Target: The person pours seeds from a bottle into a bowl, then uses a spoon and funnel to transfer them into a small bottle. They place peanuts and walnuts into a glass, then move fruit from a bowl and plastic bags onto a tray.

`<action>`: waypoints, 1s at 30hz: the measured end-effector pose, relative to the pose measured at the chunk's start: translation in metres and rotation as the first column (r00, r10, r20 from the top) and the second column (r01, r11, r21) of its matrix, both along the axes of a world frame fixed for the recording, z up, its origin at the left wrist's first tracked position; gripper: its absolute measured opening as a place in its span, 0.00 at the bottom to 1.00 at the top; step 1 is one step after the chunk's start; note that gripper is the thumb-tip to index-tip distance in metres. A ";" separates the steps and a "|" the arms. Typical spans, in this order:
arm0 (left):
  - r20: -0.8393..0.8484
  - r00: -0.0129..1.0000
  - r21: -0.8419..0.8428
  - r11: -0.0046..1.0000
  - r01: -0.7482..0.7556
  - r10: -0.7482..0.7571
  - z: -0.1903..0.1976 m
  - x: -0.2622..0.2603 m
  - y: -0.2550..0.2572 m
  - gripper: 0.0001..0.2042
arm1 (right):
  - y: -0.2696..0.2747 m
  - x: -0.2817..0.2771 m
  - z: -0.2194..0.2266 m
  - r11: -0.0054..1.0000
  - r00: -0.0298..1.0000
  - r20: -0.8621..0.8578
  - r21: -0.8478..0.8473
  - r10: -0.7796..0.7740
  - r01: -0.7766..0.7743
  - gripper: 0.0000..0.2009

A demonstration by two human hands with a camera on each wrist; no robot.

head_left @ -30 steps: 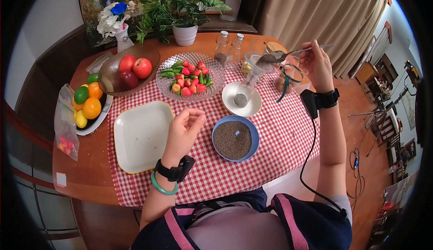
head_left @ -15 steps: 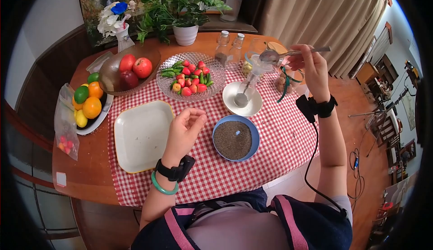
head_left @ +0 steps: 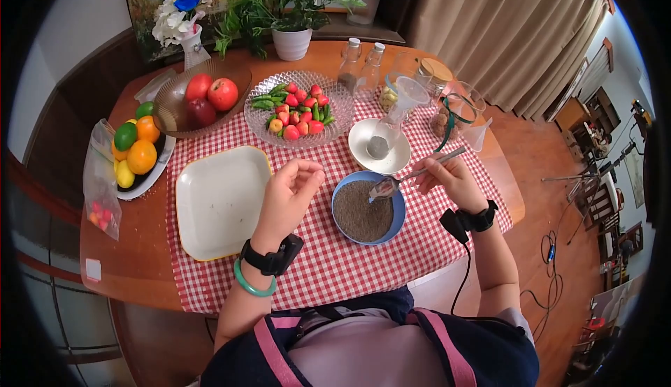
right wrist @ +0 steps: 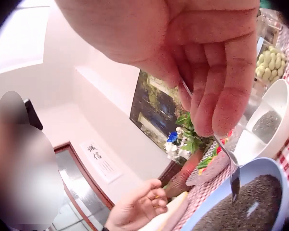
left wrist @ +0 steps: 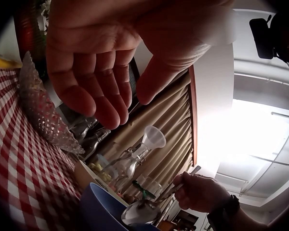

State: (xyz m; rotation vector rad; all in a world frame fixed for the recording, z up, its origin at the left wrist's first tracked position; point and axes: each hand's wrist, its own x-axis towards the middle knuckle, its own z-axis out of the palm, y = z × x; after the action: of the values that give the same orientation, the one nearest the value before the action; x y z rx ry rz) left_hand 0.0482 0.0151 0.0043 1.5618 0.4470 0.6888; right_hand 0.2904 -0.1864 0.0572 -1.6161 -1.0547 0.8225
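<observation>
Well, the right hand (head_left: 451,181) pinches a shiny metal spoon (head_left: 386,187) over the round blue bowl (head_left: 400,218) of dark, gritty grains (head_left: 358,217); the left hand (head_left: 289,193), loosely curled, holds nothing. Red-and-white checked cloth (head_left: 314,268) covers part of the glossy wooden bench (head_left: 133,275), near beige pleated curtains (head_left: 503,31).

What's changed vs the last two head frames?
Right hand moved back toward the body and down, bringing the spoon from the funnel to over the blue bowl. The heap on the spoon a second ago no longer shows. Nothing newly gripped or released. Left hand, bottle and white dish: unchanged.
</observation>
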 end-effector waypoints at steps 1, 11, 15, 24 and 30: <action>-0.003 1.000 0.001 1.000 -0.001 0.001 0.000 0.000 0.000 0.08 | 0.000 0.000 -0.003 1.000 0.999 0.043 -0.007 0.001 -0.001 0.17; -0.015 1.000 0.008 1.000 -0.001 0.001 0.001 0.001 0.000 0.08 | 0.000 -0.007 -0.048 0.993 0.932 -0.361 -0.117 -0.027 -0.017 0.18; -0.021 1.000 0.015 1.000 -0.003 0.003 0.000 0.001 0.000 0.08 | -0.004 -0.003 -0.054 0.995 0.868 -0.492 -0.093 -0.066 0.022 0.20; -0.020 1.000 0.006 1.000 0.003 -0.003 -0.001 0.001 0.000 0.08 | -0.004 -0.004 -0.055 0.997 0.795 -0.602 -0.024 -0.076 0.077 0.19; -0.038 0.999 0.005 1.000 -0.003 0.003 0.002 0.000 0.000 0.08 | -0.005 0.000 -0.058 0.998 0.743 -0.669 0.033 -0.019 0.054 0.20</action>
State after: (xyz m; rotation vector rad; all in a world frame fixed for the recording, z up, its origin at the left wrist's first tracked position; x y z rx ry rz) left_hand 0.0486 0.0149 0.0060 1.5808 0.4768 0.6641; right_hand 0.2899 -0.1911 -0.0003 -1.1328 -0.5091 1.2196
